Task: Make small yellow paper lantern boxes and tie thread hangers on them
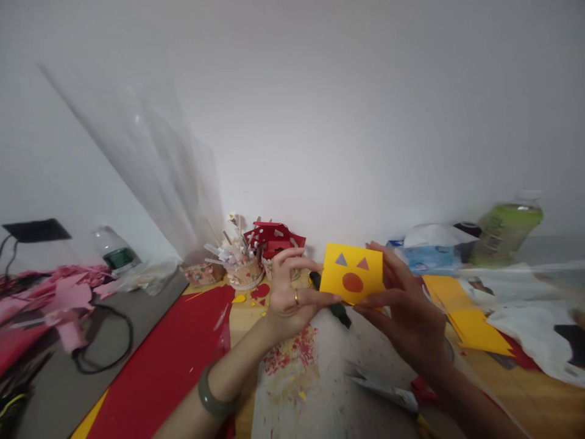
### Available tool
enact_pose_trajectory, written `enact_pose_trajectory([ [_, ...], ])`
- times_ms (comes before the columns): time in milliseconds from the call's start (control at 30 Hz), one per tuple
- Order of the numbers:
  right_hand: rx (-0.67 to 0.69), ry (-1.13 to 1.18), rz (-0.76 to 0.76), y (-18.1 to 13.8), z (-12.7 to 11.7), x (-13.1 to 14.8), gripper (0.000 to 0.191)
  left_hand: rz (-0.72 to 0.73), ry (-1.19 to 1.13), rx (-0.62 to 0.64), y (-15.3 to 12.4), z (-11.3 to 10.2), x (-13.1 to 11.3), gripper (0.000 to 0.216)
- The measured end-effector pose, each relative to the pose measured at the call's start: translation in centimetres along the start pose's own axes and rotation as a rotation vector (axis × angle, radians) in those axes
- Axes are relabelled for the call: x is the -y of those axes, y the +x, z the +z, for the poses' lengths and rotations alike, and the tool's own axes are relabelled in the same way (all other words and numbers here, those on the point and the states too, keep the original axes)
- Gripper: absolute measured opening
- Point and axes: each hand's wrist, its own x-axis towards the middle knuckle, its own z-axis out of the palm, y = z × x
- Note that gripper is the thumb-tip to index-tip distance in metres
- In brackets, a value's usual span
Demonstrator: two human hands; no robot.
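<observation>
Raised above the table is a yellow paper card (329, 281), gripped at its two sides. It bears a grey triangle (341, 260), a reddish triangle (362, 264) and an orange-red round shape (353, 282) below them, like a face. My left hand (289, 289) pinches its left and lower-left edge, a ring on one finger. Fingers of my right hand (406, 305) close on its right side and bottom corner. Whether the card is folded or has depth, I cannot tell. Behind and below it a dark green object (339, 314) lies partly hidden.
A stained white board (292, 405) lies below my hands, with a tube (386, 393) on it. Red sheets (164, 366), a pink glue gun (66, 329) and a bottle (116, 250) are left. Stick-filled cups (244, 274) stand behind; yellow paper (470, 320), tissues (429, 256) and a green bottle (507, 231) are right.
</observation>
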Motion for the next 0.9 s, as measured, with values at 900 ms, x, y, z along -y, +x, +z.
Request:
enact_pose_trajectory([
  [900, -0.087, -0.19, 0.112, -2.1, 3.4, 0.4, 0.013, -0.587, -0.079, -0.275, -4.9, 5.5, -3.1, 0.045],
])
